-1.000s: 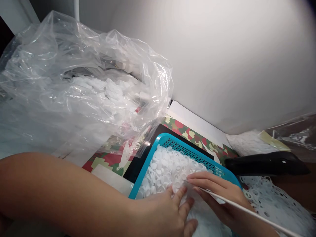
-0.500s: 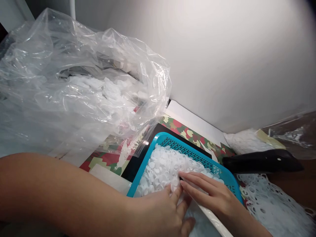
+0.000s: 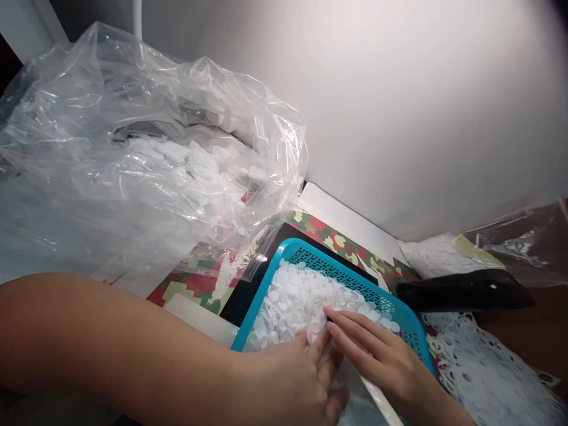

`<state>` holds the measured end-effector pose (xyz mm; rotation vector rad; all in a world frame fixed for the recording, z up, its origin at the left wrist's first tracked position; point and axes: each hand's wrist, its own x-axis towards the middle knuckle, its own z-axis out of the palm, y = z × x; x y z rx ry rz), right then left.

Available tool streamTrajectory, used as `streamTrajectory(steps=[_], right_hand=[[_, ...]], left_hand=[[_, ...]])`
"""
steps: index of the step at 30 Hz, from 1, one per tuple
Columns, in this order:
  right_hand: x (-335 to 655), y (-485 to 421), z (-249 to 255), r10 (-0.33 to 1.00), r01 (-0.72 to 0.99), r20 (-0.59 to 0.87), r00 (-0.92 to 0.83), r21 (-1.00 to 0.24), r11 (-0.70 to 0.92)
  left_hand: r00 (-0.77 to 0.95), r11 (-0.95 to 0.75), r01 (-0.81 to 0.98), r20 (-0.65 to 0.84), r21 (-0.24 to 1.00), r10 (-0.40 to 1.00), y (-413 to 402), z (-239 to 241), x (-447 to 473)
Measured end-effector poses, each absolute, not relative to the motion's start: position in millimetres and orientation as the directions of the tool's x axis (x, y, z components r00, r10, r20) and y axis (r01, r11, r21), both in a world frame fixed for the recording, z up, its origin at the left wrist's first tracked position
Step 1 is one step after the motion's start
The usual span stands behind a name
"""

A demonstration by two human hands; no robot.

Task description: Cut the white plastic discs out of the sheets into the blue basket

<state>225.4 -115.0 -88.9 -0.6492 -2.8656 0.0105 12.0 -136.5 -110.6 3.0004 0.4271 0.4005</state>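
Both hands are together in the teal basket (image 3: 284,266), at 6 o'clock in view. Left hand (image 3: 288,384) lies flat, fingers spread, tips on the heap of small white discs (image 3: 297,299). Right hand (image 3: 381,358) is also flat, fingers extended, tips touching the left's at the discs; neither hand grips anything. White strip (image 3: 377,402) lies under the right hand. Clear plastic bag (image 3: 133,154) at 10 o'clock. Black handle (image 3: 461,291) at 3 o'clock, perforated white sheet (image 3: 483,373) below it.
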Motion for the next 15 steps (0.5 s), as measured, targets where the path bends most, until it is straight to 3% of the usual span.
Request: streamTrajectory(steps=[6, 15], right_hand=[[241, -115, -95, 0.542, 0.521, 0.168, -0.823, -0.152, 0.840], [226, -103, -75, 0.571, 0.579, 0.486, -0.661, -0.154, 0.801]], left_hand=[[0.945, -0.958, 0.246, 0.184, 0.150, 0.271, -134, -108, 11], [0.933, -0.955, 0.233, 0.235, 0.184, 0.273, -135, -111, 9]])
